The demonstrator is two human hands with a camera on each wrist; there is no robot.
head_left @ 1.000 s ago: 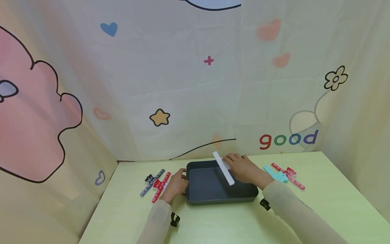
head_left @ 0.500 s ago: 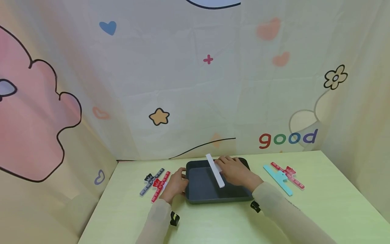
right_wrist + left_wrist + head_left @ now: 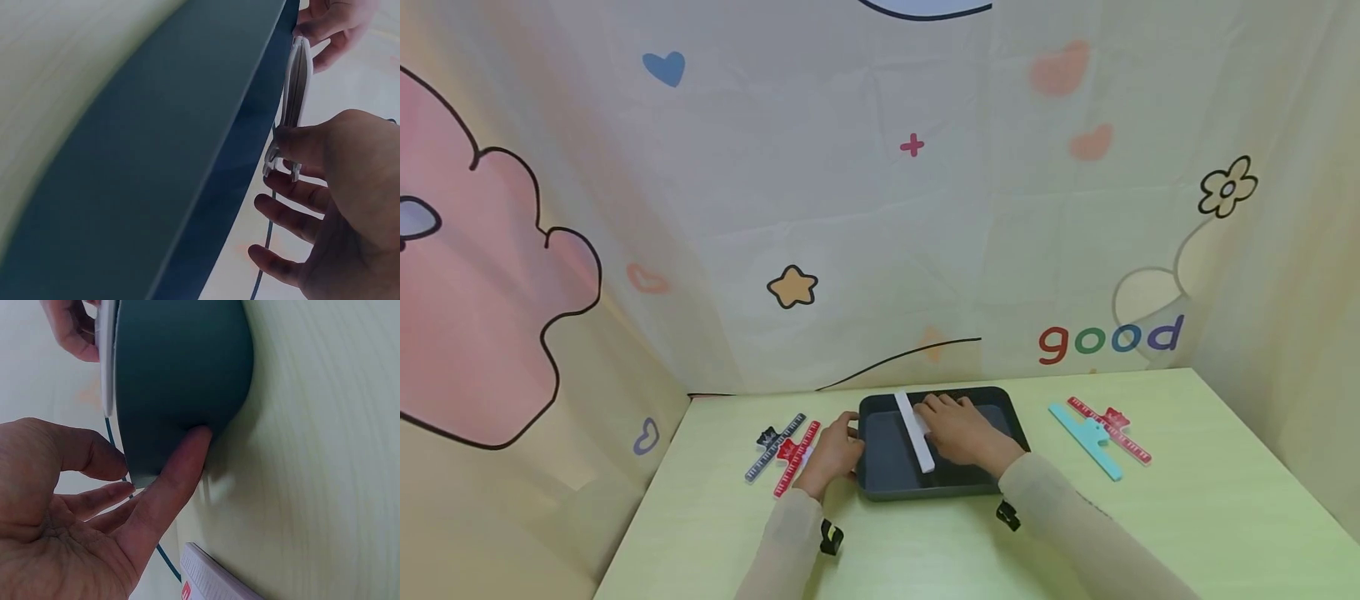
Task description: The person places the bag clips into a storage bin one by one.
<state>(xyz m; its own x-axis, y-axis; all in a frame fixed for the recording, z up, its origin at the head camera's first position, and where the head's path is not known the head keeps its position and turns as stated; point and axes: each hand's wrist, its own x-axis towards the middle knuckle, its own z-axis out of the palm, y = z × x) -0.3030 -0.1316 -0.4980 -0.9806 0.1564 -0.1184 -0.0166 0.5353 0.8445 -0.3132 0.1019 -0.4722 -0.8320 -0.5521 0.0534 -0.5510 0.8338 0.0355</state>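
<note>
A dark grey rectangular tray (image 3: 940, 491) rests on the table. My left hand (image 3: 832, 452) holds its left end, with the thumb pressed on the outer wall (image 3: 162, 375) and other fingers round by the corner. Over the left part of the tray is a long white bag clip (image 3: 914, 435), slanting, its far end at the back rim. My right hand (image 3: 961, 432) pinches the clip's handle between thumb and forefinger. In the right wrist view the clip (image 3: 296, 84) shows edge-on above the rim, its two long bars lying together, and the remaining fingers are spread.
Left of the tray lie a black clip (image 3: 772, 452) and a red clip (image 3: 794, 467) with piano-key markings. To its right a turquoise clip (image 3: 1084, 439) lies beside another red clip (image 3: 1131, 442). A printed curtain (image 3: 880, 208) stands behind the table (image 3: 910, 550).
My right hand has carried the white clip leftward and lower over the tray, uncovering the tray's right side and the turquoise clip. My left hand stays at the tray's left end.
</note>
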